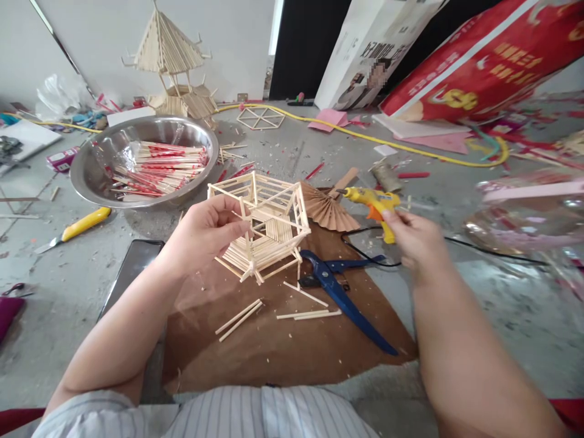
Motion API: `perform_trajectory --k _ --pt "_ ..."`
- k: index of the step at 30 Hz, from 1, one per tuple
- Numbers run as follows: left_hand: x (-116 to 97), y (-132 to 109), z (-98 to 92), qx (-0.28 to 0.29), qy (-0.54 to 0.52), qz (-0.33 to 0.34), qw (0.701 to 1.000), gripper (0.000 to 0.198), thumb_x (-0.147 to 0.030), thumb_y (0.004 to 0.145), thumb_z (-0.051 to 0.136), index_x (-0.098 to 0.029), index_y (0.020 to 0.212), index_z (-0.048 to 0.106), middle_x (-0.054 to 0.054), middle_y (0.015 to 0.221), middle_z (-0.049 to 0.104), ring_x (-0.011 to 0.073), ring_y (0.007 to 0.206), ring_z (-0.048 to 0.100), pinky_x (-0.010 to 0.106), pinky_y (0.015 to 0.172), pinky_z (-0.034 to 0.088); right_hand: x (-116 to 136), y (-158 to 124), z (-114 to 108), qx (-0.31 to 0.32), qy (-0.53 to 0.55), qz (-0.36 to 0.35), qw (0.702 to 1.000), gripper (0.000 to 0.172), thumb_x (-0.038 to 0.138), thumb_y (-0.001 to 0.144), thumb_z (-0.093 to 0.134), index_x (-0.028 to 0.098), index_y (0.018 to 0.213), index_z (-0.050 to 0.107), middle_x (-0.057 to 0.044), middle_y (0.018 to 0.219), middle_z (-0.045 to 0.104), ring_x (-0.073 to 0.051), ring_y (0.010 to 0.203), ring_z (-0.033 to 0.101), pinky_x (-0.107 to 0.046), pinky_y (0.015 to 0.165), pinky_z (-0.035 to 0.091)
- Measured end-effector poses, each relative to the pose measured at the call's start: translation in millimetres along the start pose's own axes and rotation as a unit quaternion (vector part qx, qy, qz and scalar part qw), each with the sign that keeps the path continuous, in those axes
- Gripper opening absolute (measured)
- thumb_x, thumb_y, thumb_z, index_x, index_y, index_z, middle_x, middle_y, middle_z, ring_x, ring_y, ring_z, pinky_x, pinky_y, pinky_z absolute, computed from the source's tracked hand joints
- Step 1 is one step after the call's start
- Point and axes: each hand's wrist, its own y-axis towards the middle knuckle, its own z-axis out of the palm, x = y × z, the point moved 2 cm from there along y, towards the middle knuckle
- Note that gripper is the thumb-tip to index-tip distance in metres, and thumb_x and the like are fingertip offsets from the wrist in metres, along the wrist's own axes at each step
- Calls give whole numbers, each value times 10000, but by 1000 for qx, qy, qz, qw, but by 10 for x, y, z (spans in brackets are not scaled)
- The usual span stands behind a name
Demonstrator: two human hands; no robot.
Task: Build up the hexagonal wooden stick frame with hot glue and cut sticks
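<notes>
Work at the stick frame (278, 228), viewed from my remote post through the head camera. The six-sided openwork piece sits at the far part of a brown sheet (310, 353); whether it rests there or is held just clear, I cannot tell. My left hand (201, 234) has its grip pinched, thumb against fingers, on an upright stick at the frame's near side; whether that stick is already fixed is not evident. My right hand (422, 240) has its grip closed around the handle of a yellow glue gun (371, 198), the nozzle pointing left, near the frame but apart from it. Loose sticks (314, 315) lie on the sheet nearer to me, with blue-handled pliers (335, 286) beside them. I judge the step in hand to be joining uprights with glue, the rim not yet complete. The next move, in my reading, calls for a steady left pinch while the nozzle is brought to the joint without knocking the thin bars or touching the fingers.
</notes>
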Motion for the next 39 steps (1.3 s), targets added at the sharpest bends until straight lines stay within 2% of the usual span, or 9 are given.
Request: perform_trajectory --k 5,10,16,23,26,29,33,36,39 --pt "56 35 -2 -12 -11 13 1000 113 -229 750 555 -133 734 499 -16 607 583 -2 343 355 130 321 250 102 -76 36 57 130 22 990 368 444 522 674 184 765 581 36 635 541 -73 492 474 -206 470 409" --pt "108 69 1 -18 -7 17 1000 145 -256 758 547 -135 708 483 -11 620 585 -3 346 356 131 325 260 295 -228 5 116 239 -8 964 291 380 542 690 189 731 578 15 719 600 -104 528 570 -262 573 491" --pt "145 90 -21 -24 15 5 1000 170 -290 748 564 -139 736 486 -27 593 556 1 342 348 137 322 238 472 -431 0 187 162 -78 966 296 324 606 712 197 864 640 -14 866 654 -98 536 570 -238 548 473" --pt "27 17 19 -17 94 16 995 87 -214 736 539 -133 765 531 -30 579 544 18 396 370 151 374 261 478 -486 7 181 145 -76 970 209 325 559 738 171 607 605 22 512 567 -105 468 519 -223 459 443" --pt "-146 -88 30 -1 131 51 990 38 -177 733 509 -146 734 531 -31 587 537 36 457 423 153 426 306 501 -495 18 188 178 -92 961 180 290 587 720 186 700 627 2 700 646 -95 497 531 -226 472 460" --pt "-258 -214 121 116 260 70 956 60 -168 723 510 -159 679 549 -29 580 537 52 487 443 162 457 322 507 -502 45 202 211 -106 950 210 255 597 715 204 784 633 -15 909 663 -94 535 545 -228 464 468" --pt "-118 -391 314 257 447 57 855 153 -193 787 444 -163 735 585 8 600 583 98 523 504 201 493 354 470 -497 64 212 204 -119 948 196 240 617 710 207 799 646 8 843 664 -80 482 531 -229 460 463" --pt "170 -505 429 295 526 42 797 198 -223 814 415 -149 851 595 71 729 641 164 658 595 246 565 413 464 -504 61 213 194 -125 950 177 247 623 708 207 789 662 17 792 657 -80 476 531 -230 476 463" --pt "455 -574 468 266 575 11 774 239 -234 823 390 -135 934 577 96 723 649 199 637 621 271 550 433 484 -524 60 216 190 -117 951 166 254 614 710 220 771 665 21 778 658 -85 474 527 -233 478 456"
